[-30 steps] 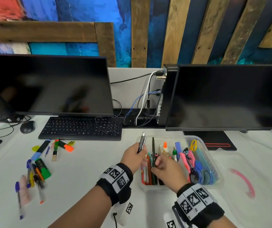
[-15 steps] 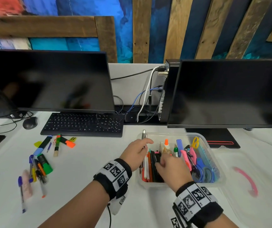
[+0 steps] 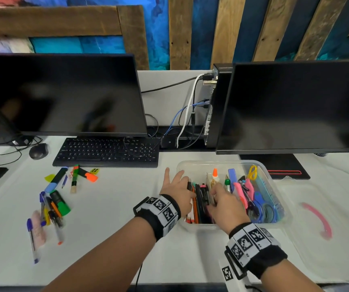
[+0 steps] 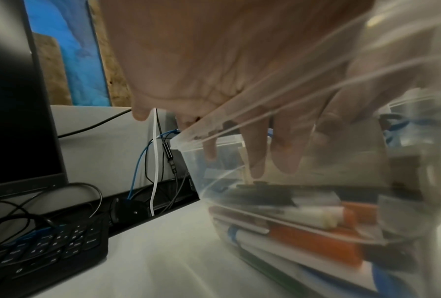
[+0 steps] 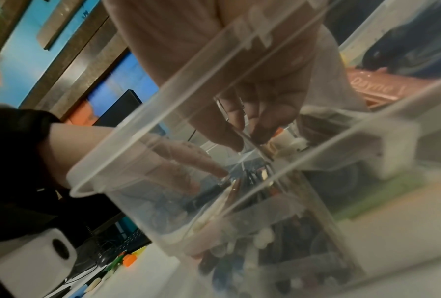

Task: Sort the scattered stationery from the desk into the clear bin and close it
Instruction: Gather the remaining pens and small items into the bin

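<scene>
Our left hand [image 3: 176,187] lay over the clear bin's [image 3: 279,182] left rim, grip released; our right hand [image 3: 225,204] reached among its pens [image 3: 201,199], grip unclear. More stationery [image 3: 53,205] lay on the counter [image 3: 116,207].

Right hand [image 3: 224,204]: fingertips hidden among pens in clear bin [image 3: 274,175]; grasp indeterminable. Left hand [image 4: 239,80]: palm cropped by top edge, fingers blurred behind bin wall. Lid [image 3: 325,228]: cut off at right edge. Bin contents in the wrist views: smeared, unidentifiable.
</scene>
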### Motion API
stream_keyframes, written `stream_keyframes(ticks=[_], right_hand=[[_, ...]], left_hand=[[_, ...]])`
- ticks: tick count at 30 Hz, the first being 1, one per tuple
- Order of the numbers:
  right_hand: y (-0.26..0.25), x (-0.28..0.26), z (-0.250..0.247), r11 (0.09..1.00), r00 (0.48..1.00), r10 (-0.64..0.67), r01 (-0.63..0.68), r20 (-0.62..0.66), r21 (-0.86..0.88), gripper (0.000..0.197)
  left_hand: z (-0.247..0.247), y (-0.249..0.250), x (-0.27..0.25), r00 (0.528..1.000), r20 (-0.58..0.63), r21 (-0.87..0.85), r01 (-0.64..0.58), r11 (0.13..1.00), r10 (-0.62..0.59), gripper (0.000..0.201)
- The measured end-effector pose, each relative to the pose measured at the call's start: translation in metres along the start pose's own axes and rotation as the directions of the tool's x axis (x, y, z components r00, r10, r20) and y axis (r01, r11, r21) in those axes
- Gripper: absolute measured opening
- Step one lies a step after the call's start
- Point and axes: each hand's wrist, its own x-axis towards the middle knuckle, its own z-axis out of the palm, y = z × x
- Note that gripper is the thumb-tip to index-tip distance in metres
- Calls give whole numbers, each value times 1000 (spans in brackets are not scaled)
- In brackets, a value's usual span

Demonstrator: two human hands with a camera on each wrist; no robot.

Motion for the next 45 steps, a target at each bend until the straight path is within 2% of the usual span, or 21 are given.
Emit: stream_keyframes(ticks=[3, 6, 9, 11, 15, 20, 25, 29, 35, 41, 45], right_hand=[[-2, 0, -1, 999, 1000, 9, -9, 6, -32, 27], [-8, -2, -4, 997, 1000, 23, -22, 13, -70, 27], [-22, -4, -9, 991, 999, 23, -26, -23, -128, 31], [-38, -5, -13, 991, 999, -21, 15, -46, -131, 29], [-81, 1, -6, 989, 989, -150, 150, -18, -3, 19], [-133, 13, 20, 977, 977, -210, 209, 42, 43, 21], [-178, 29, 62, 957, 945, -287, 277, 156, 82, 23], [-209, 44, 103, 952, 909, -306, 291, 283, 96, 26], [-240, 64, 158, 961, 869, -270, 269, 415, 60, 33], [-263, 83, 198, 970, 855, -214, 242, 473, 3, 43], [-279, 93, 211, 952, 832, -246, 303, 497, -34, 58]], left_hand=[[2, -3, 0, 1000, 2, -83, 3, 997, -3, 41], [4, -8, -6, 991, -127, -285, -8, 958, -30, 32], [5, -22, -18, 932, -343, -451, -55, 891, -116, 24], [7, -36, -28, 897, -391, -507, -24, 862, -205, 22], [18, -75, -52, 873, -328, -557, 130, 821, -361, 19], [34, -131, -81, 867, -170, -538, 316, 782, -468, 22], [47, -189, -108, 806, -25, -500, 502, 706, -592, 25], [65, -237, -125, 762, 88, -482, 596, 642, -641, 27], [84, -290, -122, 743, 180, -435, 648, 625, -644, 31], [97, -319, -104, 793, 192, -411, 600, 686, -578, 43], [102, -327, -89, 805, 220, -322, 592, 739, -550, 46]])
